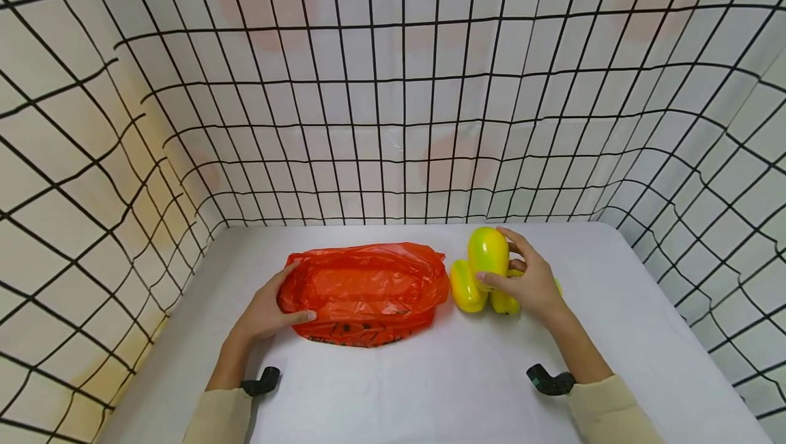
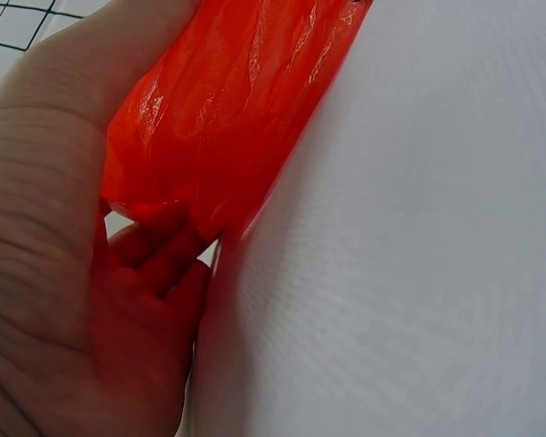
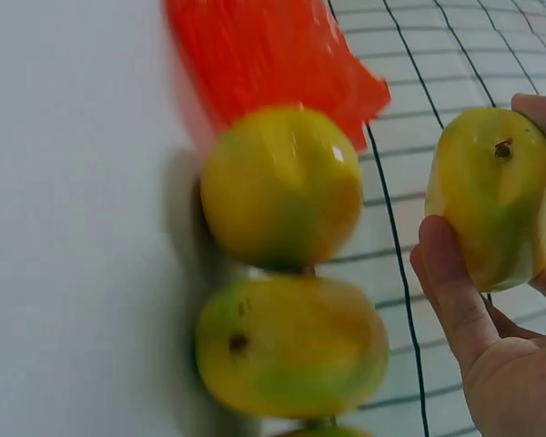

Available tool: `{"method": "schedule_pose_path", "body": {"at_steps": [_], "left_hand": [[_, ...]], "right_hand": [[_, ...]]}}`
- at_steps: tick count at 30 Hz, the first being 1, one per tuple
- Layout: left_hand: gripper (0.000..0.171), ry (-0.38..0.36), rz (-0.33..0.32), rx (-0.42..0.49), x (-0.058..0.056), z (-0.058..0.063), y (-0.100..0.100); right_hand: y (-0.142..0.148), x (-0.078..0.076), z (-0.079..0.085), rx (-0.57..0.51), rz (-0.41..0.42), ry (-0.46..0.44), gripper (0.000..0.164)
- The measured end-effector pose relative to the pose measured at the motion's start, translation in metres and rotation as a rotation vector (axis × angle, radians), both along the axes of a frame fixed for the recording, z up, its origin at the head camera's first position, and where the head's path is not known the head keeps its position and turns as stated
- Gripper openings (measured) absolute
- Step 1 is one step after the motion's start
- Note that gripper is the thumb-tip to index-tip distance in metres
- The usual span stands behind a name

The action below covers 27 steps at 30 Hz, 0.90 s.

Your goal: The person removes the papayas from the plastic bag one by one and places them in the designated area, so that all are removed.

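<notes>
A red plastic bag [image 1: 368, 287] lies on the table with its mouth spread wide. At its left end my left hand [image 1: 270, 304] holds it, the thumb over the near rim; in the left wrist view the fingers sit against the bag's side, partly hidden by the film. My right hand [image 1: 525, 280] grips a yellow mango [image 1: 488, 251] between thumb and fingers, raised off the table just right of the bag. Below it rest more mangoes, one [image 1: 468, 287] close to the bag and another [image 3: 291, 346] with green patches. The hand partly covers those behind.
A white cloth covers the table [image 1: 393, 389]. Black wire mesh [image 1: 405, 123] with white sheeting behind it stands along the back and both sides. Black wrist devices [image 1: 550, 380] sit on both forearms.
</notes>
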<state>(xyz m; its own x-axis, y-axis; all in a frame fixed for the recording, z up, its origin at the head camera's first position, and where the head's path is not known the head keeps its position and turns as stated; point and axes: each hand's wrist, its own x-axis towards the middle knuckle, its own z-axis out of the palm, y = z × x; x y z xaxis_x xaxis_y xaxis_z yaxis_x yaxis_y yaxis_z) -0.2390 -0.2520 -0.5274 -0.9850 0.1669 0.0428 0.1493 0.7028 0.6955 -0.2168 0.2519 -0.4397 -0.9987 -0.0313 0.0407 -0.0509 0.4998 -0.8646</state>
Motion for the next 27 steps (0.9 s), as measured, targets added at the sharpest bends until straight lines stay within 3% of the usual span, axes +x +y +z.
{"method": "schedule_pose_path", "body": {"at_steps": [21,27], "left_hand": [[0.117,-0.005,0.011,-0.009,-0.002,-0.001,-0.001],[0.118,-0.027,0.018,-0.011,-0.001,-0.001,-0.002]], "right_hand": [[0.084,0.009,-0.009,0.099,-0.065,0.032,0.096],[0.105,0.011,-0.01,0.132,-0.096,-0.005,0.098]]}}
